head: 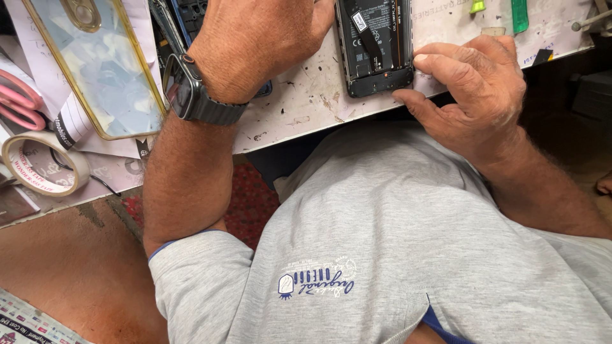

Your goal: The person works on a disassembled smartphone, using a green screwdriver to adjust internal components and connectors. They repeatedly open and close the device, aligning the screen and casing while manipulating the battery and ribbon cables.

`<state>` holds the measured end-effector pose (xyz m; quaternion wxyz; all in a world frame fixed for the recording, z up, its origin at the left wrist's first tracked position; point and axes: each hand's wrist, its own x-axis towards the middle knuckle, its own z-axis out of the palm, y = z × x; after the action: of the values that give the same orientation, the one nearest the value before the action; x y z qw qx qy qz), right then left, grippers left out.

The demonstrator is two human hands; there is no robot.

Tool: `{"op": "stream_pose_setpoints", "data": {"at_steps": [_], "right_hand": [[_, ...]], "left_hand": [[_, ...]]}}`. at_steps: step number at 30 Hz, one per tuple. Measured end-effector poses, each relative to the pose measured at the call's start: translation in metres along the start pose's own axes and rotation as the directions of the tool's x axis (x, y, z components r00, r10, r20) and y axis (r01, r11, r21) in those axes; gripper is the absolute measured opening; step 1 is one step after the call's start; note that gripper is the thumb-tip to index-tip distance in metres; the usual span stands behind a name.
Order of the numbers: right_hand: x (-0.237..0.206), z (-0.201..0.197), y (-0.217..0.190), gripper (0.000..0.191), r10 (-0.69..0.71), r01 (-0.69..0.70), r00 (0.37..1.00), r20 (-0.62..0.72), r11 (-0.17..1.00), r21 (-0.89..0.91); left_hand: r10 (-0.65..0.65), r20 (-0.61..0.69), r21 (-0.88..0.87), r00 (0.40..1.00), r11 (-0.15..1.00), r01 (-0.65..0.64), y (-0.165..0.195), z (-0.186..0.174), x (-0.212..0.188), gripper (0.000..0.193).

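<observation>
An opened black phone (375, 44), back cover off and its insides showing, lies on the scuffed white work mat (306, 102) near the front edge. My right hand (475, 89) grips the phone's lower right corner, fingertips on its side and thumb under its bottom end. My left hand (255, 44), a dark watch (191, 95) on its wrist, rests fist-like on the mat just left of the phone, over a dark blue phone part (191, 16); what its fingers hold is hidden.
A clear phone case with a gold rim (95, 64) lies at the left. A roll of tape (41, 162) and pink-handled scissors (19, 99) sit further left. Green plastic tools (519, 14) lie at the far right. My grey shirt (395, 242) fills the foreground.
</observation>
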<state>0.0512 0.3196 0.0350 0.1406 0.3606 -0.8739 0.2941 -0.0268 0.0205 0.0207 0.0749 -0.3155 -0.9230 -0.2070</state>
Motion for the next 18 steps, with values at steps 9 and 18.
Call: {"op": "stream_pose_setpoints", "data": {"at_steps": [9,18], "right_hand": [[0.0019,-0.0019,-0.0012,0.044,0.000,0.000,1.000,0.003,1.000,0.002],[0.0024,-0.0044,-0.0063,0.035,-0.028,0.030,0.998,0.049,0.998,-0.058]], "left_hand": [[-0.054,0.044,0.007,0.998,0.999,0.054,0.0037,-0.0021,0.0027,0.027],[-0.033,0.020,-0.014,0.999,0.999,0.033,0.0057,-0.0028,0.0017,0.022]]}}
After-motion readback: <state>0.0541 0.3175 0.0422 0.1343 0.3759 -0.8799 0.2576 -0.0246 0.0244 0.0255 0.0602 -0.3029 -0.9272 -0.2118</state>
